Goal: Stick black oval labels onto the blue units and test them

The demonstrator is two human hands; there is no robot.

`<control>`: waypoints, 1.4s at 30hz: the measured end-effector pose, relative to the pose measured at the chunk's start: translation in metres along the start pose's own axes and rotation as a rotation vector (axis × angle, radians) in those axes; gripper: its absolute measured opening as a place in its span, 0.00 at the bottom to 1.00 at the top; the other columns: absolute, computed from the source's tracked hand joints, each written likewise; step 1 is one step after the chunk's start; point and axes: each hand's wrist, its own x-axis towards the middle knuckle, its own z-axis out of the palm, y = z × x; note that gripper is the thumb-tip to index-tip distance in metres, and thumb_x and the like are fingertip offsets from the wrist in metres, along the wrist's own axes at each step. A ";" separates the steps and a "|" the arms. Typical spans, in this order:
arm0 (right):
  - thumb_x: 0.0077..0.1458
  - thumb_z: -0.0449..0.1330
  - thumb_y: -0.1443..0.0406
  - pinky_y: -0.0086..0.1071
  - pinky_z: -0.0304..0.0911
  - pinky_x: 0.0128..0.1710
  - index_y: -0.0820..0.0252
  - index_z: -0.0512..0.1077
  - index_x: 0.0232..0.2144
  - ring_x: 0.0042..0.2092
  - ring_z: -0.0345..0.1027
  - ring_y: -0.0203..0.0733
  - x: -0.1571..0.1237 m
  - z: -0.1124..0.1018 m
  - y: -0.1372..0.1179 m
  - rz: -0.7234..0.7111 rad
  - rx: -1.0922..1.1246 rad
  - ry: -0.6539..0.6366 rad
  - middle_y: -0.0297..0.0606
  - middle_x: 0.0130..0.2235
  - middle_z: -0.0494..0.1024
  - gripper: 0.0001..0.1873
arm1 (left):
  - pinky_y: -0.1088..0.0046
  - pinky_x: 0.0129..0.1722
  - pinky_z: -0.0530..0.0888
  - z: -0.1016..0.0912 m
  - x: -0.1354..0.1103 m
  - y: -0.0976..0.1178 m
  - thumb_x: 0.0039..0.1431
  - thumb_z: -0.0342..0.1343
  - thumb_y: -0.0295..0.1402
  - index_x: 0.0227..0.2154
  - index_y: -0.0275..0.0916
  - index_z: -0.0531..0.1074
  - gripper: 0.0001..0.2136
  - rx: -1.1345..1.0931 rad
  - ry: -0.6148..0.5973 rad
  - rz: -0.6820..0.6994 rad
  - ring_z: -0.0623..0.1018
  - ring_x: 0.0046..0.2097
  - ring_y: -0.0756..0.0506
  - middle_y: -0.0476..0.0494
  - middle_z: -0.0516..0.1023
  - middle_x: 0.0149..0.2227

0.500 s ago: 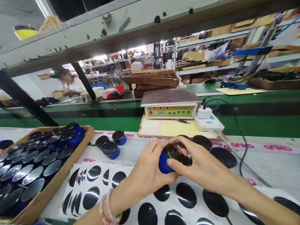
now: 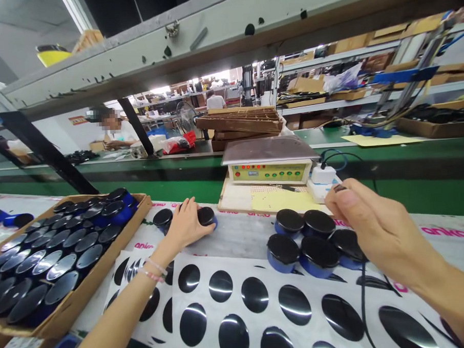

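My left hand (image 2: 188,222) reaches over a small group of round blue pieces with glossy black tops. Its thumb and fingers are around the right-hand black-topped blue piece (image 2: 207,215), which stands on the table covering. Another such piece (image 2: 162,217) shows to the left of the hand; part of the group is hidden under it. My right hand (image 2: 360,214) is raised at the right with curled fingers. A small dark bit shows at its fingertips, too little to name. Below it, several more black-topped blue pieces (image 2: 283,249) stand close together.
A cardboard tray (image 2: 101,267) of black-topped pieces lies at the left. White sheets of black discs (image 2: 254,294) cover the front. A control box (image 2: 270,172) with lit red digits sits behind, near a white power strip (image 2: 319,190). A black cable (image 2: 363,301) hangs at the right.
My hands have parted from around the blue piece. My left hand has carried it left to the small group; my right hand has moved right and up, uncovering the pieces there.
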 end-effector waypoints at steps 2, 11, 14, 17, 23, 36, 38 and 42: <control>0.67 0.45 0.52 0.31 0.50 0.22 0.55 0.59 0.26 0.22 0.51 0.36 0.000 -0.005 0.002 -0.010 -0.048 0.023 0.29 0.21 0.58 0.21 | 0.49 0.60 0.58 -0.004 0.000 -0.006 0.42 0.62 0.44 0.39 0.36 0.66 0.23 0.029 -0.024 -0.017 0.67 0.59 0.29 0.27 0.70 0.53; 0.61 0.43 0.41 0.32 0.50 0.23 0.53 0.55 0.26 0.21 0.55 0.39 0.013 -0.039 0.013 0.253 -0.280 0.179 0.31 0.20 0.64 0.25 | 0.37 0.58 0.54 -0.014 -0.001 0.021 0.50 0.57 0.42 0.53 0.29 0.61 0.30 -0.080 -0.099 0.006 0.57 0.64 0.23 0.19 0.59 0.61; 0.57 0.47 0.40 0.32 0.51 0.23 0.53 0.52 0.27 0.22 0.55 0.39 0.029 -0.038 0.023 0.294 -0.352 0.048 0.31 0.22 0.65 0.25 | 0.58 0.61 0.62 -0.011 -0.010 0.078 0.60 0.51 0.45 0.59 0.38 0.57 0.27 -0.287 -0.267 0.278 0.64 0.63 0.38 0.34 0.63 0.62; 0.54 0.54 0.46 0.33 0.54 0.25 0.55 0.55 0.30 0.27 0.61 0.41 0.042 -0.029 0.046 0.317 -0.399 -0.256 0.37 0.30 0.70 0.21 | 0.64 0.58 0.68 0.000 -0.021 0.126 0.56 0.57 0.49 0.63 0.41 0.52 0.36 -0.457 -0.409 0.463 0.68 0.61 0.40 0.38 0.64 0.63; 0.51 0.59 0.51 0.32 0.58 0.28 0.57 0.60 0.28 0.30 0.66 0.42 0.019 -0.003 0.095 0.289 -0.304 -0.663 0.36 0.29 0.71 0.18 | 0.55 0.57 0.68 0.016 -0.011 0.134 0.52 0.62 0.35 0.60 0.40 0.57 0.33 -0.625 -0.394 0.467 0.70 0.58 0.35 0.36 0.68 0.58; 0.58 0.49 0.48 0.34 0.59 0.31 0.56 0.58 0.29 0.32 0.68 0.45 -0.013 0.000 0.096 0.315 -0.366 -0.504 0.39 0.32 0.73 0.18 | 0.56 0.65 0.59 0.004 -0.017 0.131 0.51 0.63 0.40 0.66 0.41 0.45 0.43 -0.676 -0.480 0.412 0.57 0.67 0.37 0.35 0.53 0.67; 0.57 0.49 0.46 0.35 0.59 0.27 0.55 0.58 0.28 0.29 0.68 0.47 -0.024 -0.018 0.098 0.405 -0.428 -0.435 0.40 0.30 0.74 0.20 | 0.55 0.65 0.57 -0.009 -0.024 0.114 0.54 0.61 0.42 0.66 0.44 0.44 0.42 -0.644 -0.479 0.365 0.56 0.67 0.38 0.38 0.52 0.68; 0.58 0.47 0.42 0.41 0.63 0.27 0.54 0.66 0.29 0.28 0.71 0.53 -0.054 -0.068 0.107 0.583 -0.512 -0.289 0.45 0.28 0.76 0.25 | 0.55 0.63 0.62 -0.031 -0.042 0.065 0.59 0.55 0.44 0.63 0.46 0.53 0.31 -0.446 -0.386 0.206 0.63 0.64 0.38 0.41 0.60 0.64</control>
